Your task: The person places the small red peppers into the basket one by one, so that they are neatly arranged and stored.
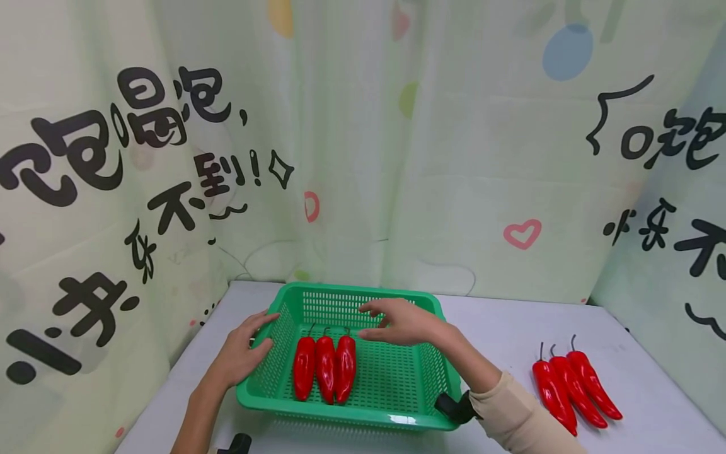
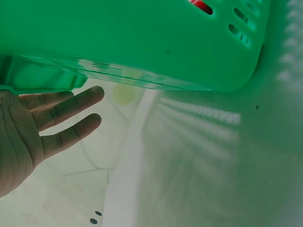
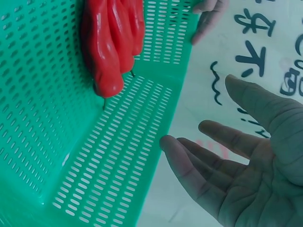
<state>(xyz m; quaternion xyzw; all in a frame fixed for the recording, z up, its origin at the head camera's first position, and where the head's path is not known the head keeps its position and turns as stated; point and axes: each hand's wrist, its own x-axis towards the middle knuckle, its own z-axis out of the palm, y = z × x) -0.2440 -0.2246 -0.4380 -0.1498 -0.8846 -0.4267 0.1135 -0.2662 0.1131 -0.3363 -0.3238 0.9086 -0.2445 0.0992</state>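
A green plastic basket (image 1: 391, 384) with slotted walls holds three red chili peppers (image 1: 326, 369) side by side, stems pointing to the far side. At the basket's left rim is my left hand (image 1: 241, 353), thumb and index finger spread along the edge. Its other fingers extend loosely outside the wall in the left wrist view. My right hand (image 1: 399, 321) hovers over the basket's far half, right of the peppers' stems, holding nothing. In the right wrist view its fingers (image 3: 184, 165) are relaxed and spread from the thumb.
Three more red chili peppers (image 1: 575, 391) lie close together on the white table (image 1: 493, 340) to the right of the basket. A pale curtain (image 1: 454, 157) printed with black characters encloses the back and sides. Dark straps (image 1: 456, 407) sit at the wrists.
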